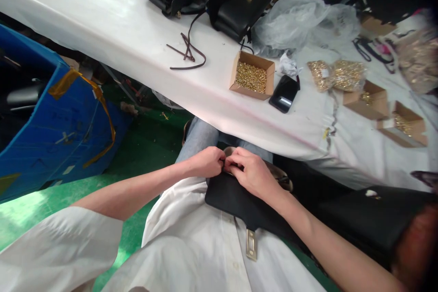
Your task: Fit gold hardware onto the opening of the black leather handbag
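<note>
A black handbag rests on my lap with its flap laid back toward my body. The flap ends in a tab with a gold-coloured metal clasp plate. My left hand is closed at the bag's upper edge, its fingertips pinching there. Right beside it, my right hand pinches the same edge with thumb and fingers. The two sets of fingertips nearly meet. Any small part between them is hidden. Part of the bag's lighter inside shows just beyond my hands.
Ahead stands a white-covered table. On it are a carton of gold-coloured fittings, a black phone, brown cords, black bags, clear plastic and bagged fittings. A blue bin stands left.
</note>
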A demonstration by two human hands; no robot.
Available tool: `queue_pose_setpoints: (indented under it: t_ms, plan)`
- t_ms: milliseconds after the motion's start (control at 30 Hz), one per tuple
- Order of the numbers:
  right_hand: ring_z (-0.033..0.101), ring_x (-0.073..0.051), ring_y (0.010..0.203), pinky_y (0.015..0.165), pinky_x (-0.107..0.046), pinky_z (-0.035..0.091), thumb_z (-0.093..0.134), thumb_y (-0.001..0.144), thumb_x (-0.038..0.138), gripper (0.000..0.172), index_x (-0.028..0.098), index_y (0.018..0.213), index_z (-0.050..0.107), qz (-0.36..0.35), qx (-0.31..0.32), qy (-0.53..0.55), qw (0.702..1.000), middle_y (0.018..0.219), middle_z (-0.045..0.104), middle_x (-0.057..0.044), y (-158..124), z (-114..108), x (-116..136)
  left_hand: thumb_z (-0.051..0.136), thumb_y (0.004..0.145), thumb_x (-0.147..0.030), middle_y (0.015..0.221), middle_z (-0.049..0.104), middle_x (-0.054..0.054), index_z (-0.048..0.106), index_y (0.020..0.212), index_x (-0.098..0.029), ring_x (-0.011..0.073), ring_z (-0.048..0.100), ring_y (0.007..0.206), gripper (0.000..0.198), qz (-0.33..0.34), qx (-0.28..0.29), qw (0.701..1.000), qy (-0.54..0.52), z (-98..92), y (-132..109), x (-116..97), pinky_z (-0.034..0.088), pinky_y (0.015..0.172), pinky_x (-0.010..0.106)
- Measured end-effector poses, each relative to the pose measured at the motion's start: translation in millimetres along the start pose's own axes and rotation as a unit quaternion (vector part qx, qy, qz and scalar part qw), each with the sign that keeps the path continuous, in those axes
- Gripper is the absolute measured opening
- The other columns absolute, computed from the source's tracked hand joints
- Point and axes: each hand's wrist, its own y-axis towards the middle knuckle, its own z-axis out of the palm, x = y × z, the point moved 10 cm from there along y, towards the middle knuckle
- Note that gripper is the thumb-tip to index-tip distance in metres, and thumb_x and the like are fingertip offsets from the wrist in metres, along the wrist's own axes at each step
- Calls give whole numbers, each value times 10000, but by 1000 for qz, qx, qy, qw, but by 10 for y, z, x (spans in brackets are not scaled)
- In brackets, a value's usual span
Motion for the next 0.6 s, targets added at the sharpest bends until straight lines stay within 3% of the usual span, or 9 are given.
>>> queue_pose_setpoints:
  t_ms: [600]
  plan:
    - [662, -216, 860, 769, -383, 494, 787, 967, 258, 96, 302, 904, 845, 34, -5, 31, 999, 977, 686, -19, -21, 20, -115, 568, 954, -98, 816, 771, 55, 836, 935, -156, 194, 656, 736, 275, -12, 12, 1000, 13, -26, -70, -84, 405, 612, 284]
